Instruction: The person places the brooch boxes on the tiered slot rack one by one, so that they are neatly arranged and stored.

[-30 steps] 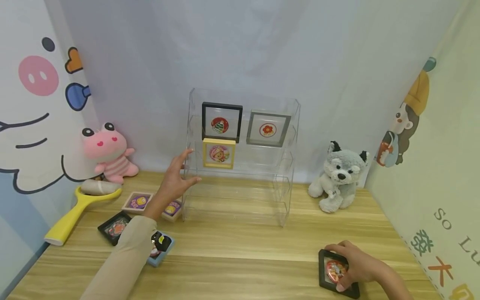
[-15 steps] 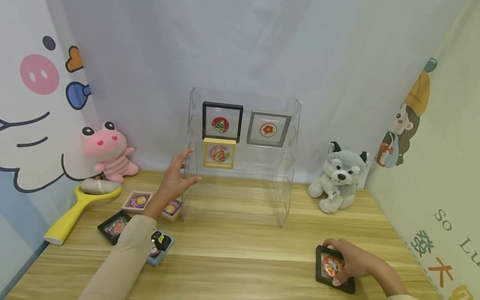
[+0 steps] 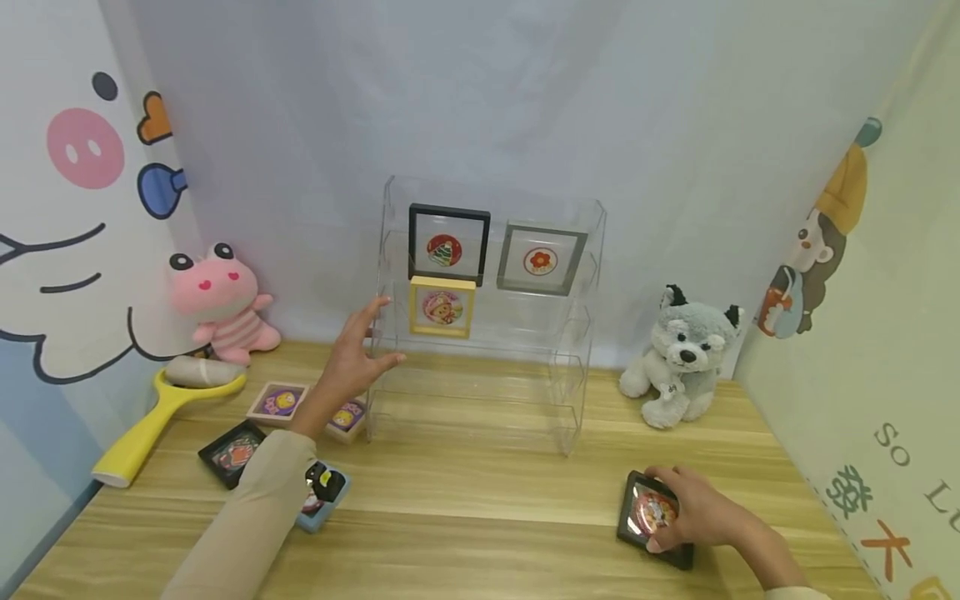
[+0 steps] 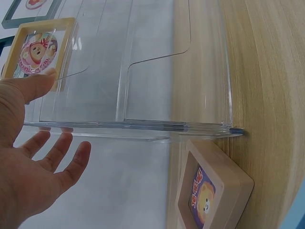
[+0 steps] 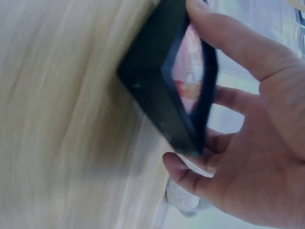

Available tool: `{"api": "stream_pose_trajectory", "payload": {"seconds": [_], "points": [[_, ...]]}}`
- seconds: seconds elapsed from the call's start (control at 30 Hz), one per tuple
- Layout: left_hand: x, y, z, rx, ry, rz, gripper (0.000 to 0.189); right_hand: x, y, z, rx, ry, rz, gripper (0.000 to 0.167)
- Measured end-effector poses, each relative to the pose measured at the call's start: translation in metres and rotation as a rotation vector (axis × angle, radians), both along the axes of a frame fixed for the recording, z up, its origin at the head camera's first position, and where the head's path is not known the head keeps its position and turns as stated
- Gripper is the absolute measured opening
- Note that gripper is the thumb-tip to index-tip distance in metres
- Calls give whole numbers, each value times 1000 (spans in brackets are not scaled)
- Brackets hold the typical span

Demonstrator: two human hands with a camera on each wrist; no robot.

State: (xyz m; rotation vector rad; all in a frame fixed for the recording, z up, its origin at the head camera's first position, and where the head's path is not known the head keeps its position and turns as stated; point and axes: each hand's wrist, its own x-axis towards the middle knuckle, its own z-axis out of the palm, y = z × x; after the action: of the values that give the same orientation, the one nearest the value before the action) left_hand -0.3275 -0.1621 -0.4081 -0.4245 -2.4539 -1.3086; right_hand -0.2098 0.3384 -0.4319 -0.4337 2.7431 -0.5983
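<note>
My right hand (image 3: 708,512) grips a black square picture frame (image 3: 651,510) by its edges, thumb in front and fingers behind. In the right wrist view the frame is tilted, its lower edge close above the wooden tabletop. My left hand (image 3: 358,354) is at the left side of a clear acrylic display rack (image 3: 472,407). Its thumb and fingers are spread on either side of the rack's side panel (image 4: 152,125); whether they press it I cannot tell. On the rack stand a black frame (image 3: 448,246), a grey frame (image 3: 542,258) and a yellow frame (image 3: 441,308).
Left of the rack lie two beige frames, one flat (image 3: 277,403) and one near the rack's foot (image 3: 347,418), a dark frame (image 3: 232,452) and a blue one (image 3: 324,497). A yellow-handled roller (image 3: 142,433), pink plush (image 3: 225,308) and grey plush dog (image 3: 678,358) stand around.
The right hand has carried the black frame up and to the left, raising and tilting it off the table. My left hand keeps its place beside the rack.
</note>
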Motion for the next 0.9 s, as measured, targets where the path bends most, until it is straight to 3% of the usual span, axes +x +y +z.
{"api": "stream_pose_trajectory", "payload": {"seconds": [0.33, 0.6, 0.9], "points": [[0, 1, 0, 3, -5, 1, 86, 0, -8, -2, -40, 73, -57, 99], [1, 3, 2, 4, -16, 0, 86, -2, -6, -3, -68, 115, -134, 97], [1, 1, 1, 7, -27, 1, 86, -2, 2, -10, -106, 214, -101, 90]]}}
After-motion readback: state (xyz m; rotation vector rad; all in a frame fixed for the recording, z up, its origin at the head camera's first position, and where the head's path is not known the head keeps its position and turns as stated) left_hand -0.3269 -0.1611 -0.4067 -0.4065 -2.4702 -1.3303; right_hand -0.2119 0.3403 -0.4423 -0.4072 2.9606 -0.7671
